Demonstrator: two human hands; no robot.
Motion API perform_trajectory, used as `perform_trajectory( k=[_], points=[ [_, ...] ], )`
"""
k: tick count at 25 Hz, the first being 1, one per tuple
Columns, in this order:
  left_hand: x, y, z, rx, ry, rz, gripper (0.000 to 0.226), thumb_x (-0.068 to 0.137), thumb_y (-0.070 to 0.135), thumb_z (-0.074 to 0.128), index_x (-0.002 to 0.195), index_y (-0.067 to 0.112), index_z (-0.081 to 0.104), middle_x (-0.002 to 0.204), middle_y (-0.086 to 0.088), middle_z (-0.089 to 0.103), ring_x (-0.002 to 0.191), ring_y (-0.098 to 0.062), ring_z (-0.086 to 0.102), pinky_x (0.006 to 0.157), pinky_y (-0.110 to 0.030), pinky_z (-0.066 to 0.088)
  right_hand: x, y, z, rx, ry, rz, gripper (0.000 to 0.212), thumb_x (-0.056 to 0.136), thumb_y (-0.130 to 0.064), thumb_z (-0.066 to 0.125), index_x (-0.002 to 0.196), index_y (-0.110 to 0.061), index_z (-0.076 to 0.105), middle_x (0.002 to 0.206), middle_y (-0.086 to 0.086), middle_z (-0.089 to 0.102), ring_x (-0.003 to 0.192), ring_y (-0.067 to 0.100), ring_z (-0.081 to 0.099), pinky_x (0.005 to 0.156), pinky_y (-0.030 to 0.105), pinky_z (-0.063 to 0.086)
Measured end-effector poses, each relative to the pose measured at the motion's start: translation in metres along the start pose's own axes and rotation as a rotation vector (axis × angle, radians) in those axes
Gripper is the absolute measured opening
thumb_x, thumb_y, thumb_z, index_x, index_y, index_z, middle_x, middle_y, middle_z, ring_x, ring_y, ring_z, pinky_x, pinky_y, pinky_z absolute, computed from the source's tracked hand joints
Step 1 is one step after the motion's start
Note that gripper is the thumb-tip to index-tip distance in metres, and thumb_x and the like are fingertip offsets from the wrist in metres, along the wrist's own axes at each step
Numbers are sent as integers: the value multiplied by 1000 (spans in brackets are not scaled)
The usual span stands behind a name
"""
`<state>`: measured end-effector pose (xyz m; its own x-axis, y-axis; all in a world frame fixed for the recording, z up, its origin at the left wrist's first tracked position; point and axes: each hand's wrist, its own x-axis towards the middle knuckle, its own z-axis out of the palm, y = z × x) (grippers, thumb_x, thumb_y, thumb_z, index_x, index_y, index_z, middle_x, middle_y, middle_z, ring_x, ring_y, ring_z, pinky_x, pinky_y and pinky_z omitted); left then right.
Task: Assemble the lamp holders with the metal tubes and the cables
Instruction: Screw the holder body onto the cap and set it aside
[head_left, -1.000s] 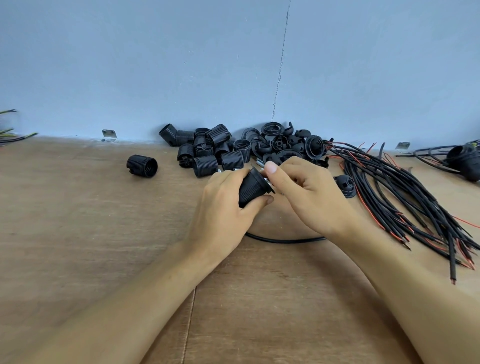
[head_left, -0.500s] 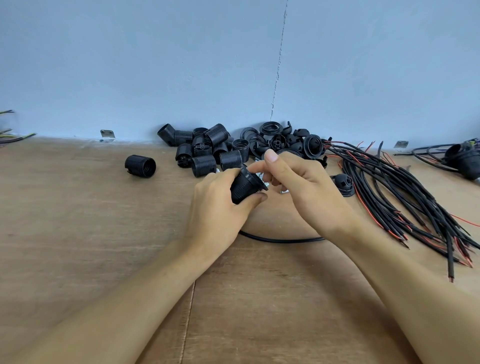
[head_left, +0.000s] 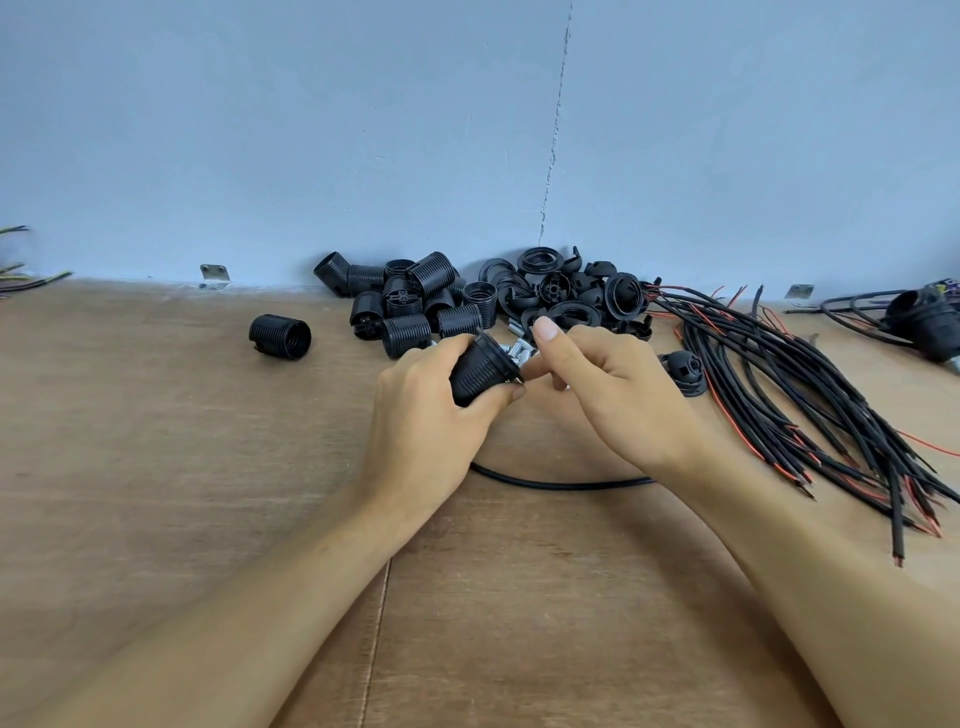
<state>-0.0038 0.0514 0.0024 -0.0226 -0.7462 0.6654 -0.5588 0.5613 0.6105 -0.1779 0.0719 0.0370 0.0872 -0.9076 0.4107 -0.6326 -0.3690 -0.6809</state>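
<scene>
My left hand (head_left: 426, 415) grips a black ribbed lamp holder (head_left: 480, 371) above the wooden table, its narrow end pointing right. My right hand (head_left: 613, 384) meets that end with curled fingers, the index finger raised; what it pinches is hidden, though a small silver metal tube (head_left: 519, 354) shows just behind the fingertips. A black cable (head_left: 561, 484) curves on the table under both hands, its ends hidden by them.
A pile of black threaded holder sleeves (head_left: 415, 306) and caps and rings (head_left: 571, 296) lies against the blue wall. One sleeve (head_left: 279, 336) sits apart at the left. A bundle of black and red cables (head_left: 810, 405) spreads at the right, with a cap (head_left: 684, 365) beside it and finished holders (head_left: 930, 317) far right.
Both hands have lifted slightly and shifted left with the lamp holder. The right fingers have worked at its narrow end; the grip has stayed the same.
</scene>
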Motion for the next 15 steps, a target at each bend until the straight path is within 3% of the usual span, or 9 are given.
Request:
perform_trajectory(
  k=[3,5,7,9,11,12,15],
  points=[
    [1,0,0,-38,-13,-22,34,74,42,88,99,26,74,78,13,69,73,-6,61,66,-20,46,-1,2,1,48,25,28,85,89,-73,38,92,8,66,89,22,63,88,30,58,83,42,45],
    [1,1,0,-115,5,-88,34,73,45,87,98,29,72,80,17,70,77,-2,64,65,-13,46,-2,0,3,105,87,14,55,95,-62,50,86,-13,74,83,8,68,81,20,61,78,38,50],
    [4,-1,-1,-193,30,-237,37,74,50,85,101,36,65,85,21,71,85,7,64,69,-7,45,-5,-3,6,154,128,-43,26,96,-46,61,83,-27,73,76,0,66,69,8,56,67,29,47],
    [9,-6,-4,-270,10,-425,52,76,54,81,120,39,58,94,20,72,91,13,63,75,-4,45,-7,-8,9,176,70,-74,20,94,-39,67,81,-25,71,68,4,63,59,6,51,56,31,44],
    [11,-9,-6,-346,-45,-509,65,81,53,78,138,39,51,111,12,72,98,6,65,86,-14,51,-11,-13,14,150,-88,-68,25,93,-41,67,77,-22,71,59,4,63,47,7,52,48,29,42],
    [12,-8,-5,-378,-50,-518,61,82,53,77,137,41,53,116,9,71,102,-2,67,91,-23,53,-13,-16,16,140,-180,-57,26,93,-41,66,76,-23,70,58,2,65,43,9,55,47,27,43],
    [14,1,-3,-556,30,-600,28,84,48,77,107,36,69,103,-2,74,99,-24,72,89,-48,59,-16,-24,24,106,-332,-51,21,97,-39,63,82,-26,72,64,-3,69,46,14,66,54,22,50]
  ],
)
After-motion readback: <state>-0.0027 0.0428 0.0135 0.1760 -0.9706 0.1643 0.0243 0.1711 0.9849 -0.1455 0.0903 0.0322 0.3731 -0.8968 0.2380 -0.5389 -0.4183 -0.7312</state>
